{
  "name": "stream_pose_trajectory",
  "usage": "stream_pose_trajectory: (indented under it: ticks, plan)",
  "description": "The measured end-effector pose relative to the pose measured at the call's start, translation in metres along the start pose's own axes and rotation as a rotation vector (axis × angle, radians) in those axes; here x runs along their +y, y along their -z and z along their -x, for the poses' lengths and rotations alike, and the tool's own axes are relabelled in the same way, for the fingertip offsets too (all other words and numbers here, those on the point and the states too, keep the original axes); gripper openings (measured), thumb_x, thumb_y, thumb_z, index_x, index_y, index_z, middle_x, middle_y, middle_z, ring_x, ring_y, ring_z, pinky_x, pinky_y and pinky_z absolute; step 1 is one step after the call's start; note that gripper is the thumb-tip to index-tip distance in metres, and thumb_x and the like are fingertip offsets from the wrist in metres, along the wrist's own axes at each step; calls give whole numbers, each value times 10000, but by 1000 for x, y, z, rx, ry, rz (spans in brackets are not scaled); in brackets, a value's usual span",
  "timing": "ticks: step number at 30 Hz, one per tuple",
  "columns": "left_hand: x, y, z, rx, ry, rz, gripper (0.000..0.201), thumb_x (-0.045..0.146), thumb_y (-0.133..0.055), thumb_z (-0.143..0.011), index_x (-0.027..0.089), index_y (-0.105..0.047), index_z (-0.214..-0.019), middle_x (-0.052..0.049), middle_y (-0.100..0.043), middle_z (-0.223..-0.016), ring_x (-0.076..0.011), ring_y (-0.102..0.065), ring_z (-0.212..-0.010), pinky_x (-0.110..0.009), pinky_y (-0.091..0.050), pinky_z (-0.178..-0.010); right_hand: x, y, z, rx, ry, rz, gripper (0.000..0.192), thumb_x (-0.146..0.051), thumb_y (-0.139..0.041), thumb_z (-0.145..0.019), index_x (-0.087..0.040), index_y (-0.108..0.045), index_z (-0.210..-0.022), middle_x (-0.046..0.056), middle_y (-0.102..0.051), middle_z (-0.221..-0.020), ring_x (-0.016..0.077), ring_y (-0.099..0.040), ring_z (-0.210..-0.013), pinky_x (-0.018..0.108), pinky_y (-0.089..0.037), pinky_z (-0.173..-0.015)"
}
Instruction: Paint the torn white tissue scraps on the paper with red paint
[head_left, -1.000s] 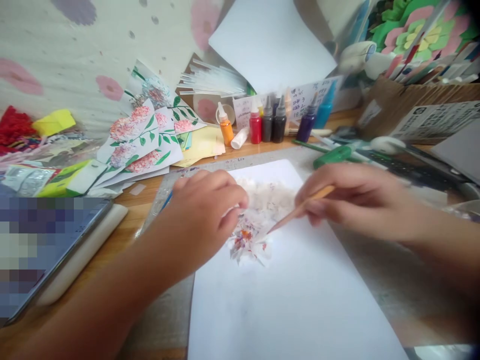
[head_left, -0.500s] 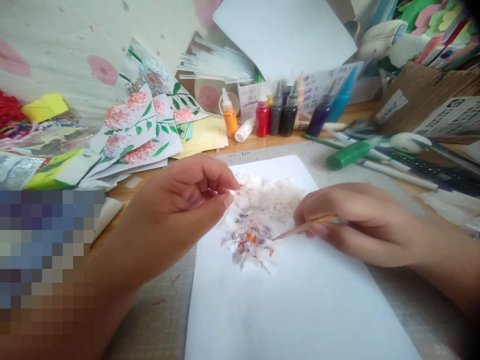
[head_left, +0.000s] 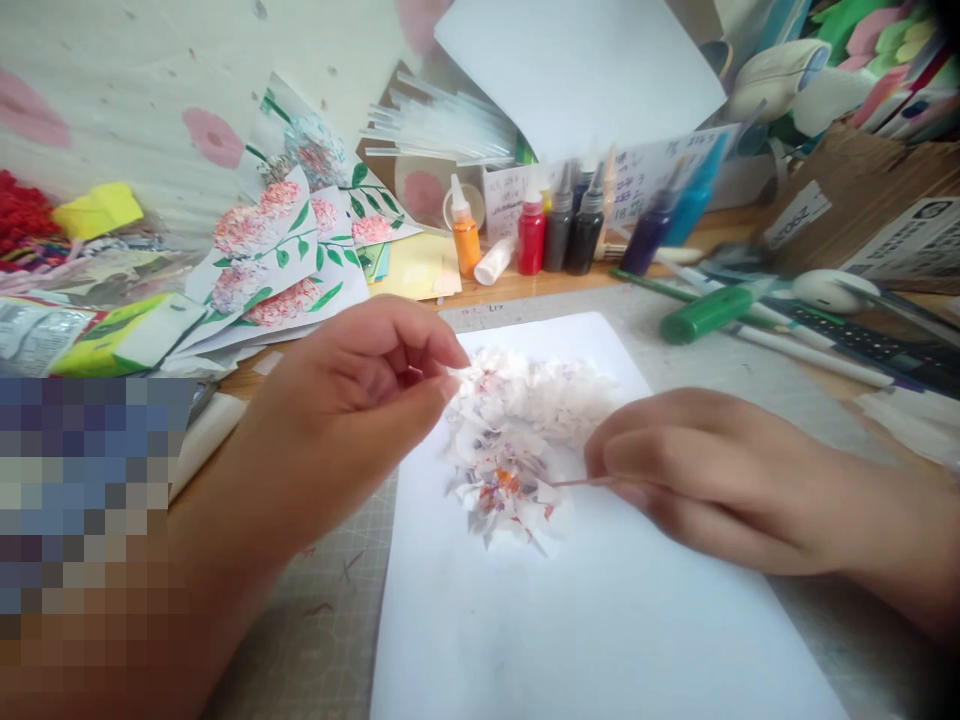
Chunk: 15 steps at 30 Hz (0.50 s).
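Over the middle of the frame, the left hand [head_left: 360,400] is pinching its fingertips shut just beside the pile of paper bits [head_left: 517,440] sitting on the white sheet [head_left: 600,620], while the right hand [head_left: 697,480] is gripping a thin stick [head_left: 581,483], tip touching the pile; ink bottles [head_left: 555,225] are lining the surface up top

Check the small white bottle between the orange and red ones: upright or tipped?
Tipped. The white bottle lies on its side on the desk, while the orange bottle and red bottle beside it stand upright.
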<state>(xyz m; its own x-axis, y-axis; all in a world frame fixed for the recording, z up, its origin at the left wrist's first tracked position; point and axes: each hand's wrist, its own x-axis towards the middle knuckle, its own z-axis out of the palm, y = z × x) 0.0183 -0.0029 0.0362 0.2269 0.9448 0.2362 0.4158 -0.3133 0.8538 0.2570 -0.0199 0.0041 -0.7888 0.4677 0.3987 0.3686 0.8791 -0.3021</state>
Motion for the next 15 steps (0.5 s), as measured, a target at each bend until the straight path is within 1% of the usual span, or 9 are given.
stream_pose_trajectory:
  ticks: [2,4,6,7,8,9,10,12,15]
  plan:
    - [1,2,0,25,-62,2,172,63,-631,-709,228,-606,-752,45,-551,-726,-53,-485,-595,-162,-394,-491,-3,-1,-1,-11,52,33,179,-102,-363,-828,-151,-521,-760,60,-610,-741,132,-575,-679,240,-428,-566]
    - [3,2,0,71,-121,-6,163,57,-625,-714,217,-613,-741,41,-564,-727,-53,-497,-605,-163,-395,-491,-6,-1,-4,-24,55,68,174,-104,-358,-824,-155,-512,-760,50,-591,-714,131,-532,-644,253,-403,-558]
    - [6,-1,1,180,-158,-14,158,44,-620,-707,202,-616,-710,27,-581,-747,-63,-520,-660,-156,-372,-466,-10,-3,-9,-42,45,85,166,-88,-354,-799,-163,-489,-739,33,-559,-671,121,-468,-596,256,-362,-538]
    - [7,-2,1,260,-162,-12,161,32,-618,-694,192,-614,-690,19,-590,-766,-69,-531,-687,-152,-342,-435,-11,-4,-11,-52,30,78,161,-81,-351,-786,-165,-474,-726,25,-539,-650,114,-436,-574,254,-341,-528]
    - [8,-4,0,347,-152,-5,165,18,-613,-683,183,-607,-671,13,-593,-775,-71,-535,-693,-152,-308,-407,-12,-5,-14,-63,7,61,151,-79,-352,-778,-165,-461,-718,17,-521,-634,107,-409,-557,251,-323,-517]
    - [8,-5,0,395,-141,3,168,8,-612,-667,176,-605,-658,10,-594,-761,-66,-531,-659,-151,-277,-380,-13,-7,-15,-70,-18,35,134,-91,-360,-777,-165,-450,-712,10,-505,-623,101,-389,-542,248,-307,-505]
    - [7,-5,-1,383,-129,27,162,13,-620,-658,175,-606,-654,17,-583,-706,-50,-498,-573,-151,-252,-356,-12,-8,-16,-76,-47,5,113,-108,-374,-778,-165,-446,-713,4,-496,-617,97,-380,-532,246,-297,-494]
    - [5,-4,-3,292,-62,89,145,33,-636,-646,174,-604,-651,34,-547,-606,-24,-411,-438,-147,-219,-323,-10,-10,-15,-58,-79,-51,88,-124,-398,-777,-166,-452,-721,-3,-500,-621,93,-398,-527,240,-300,-484]
    - [1,0,-7,163,65,178,133,59,-636,-644,183,-589,-661,48,-492,-526,-33,-406,-390,-145,-240,-323,1,-3,-3,153,-125,-127,154,-98,-362,-793,-175,-477,-725,8,-545,-655,102,-505,-591,226,-378,-531]
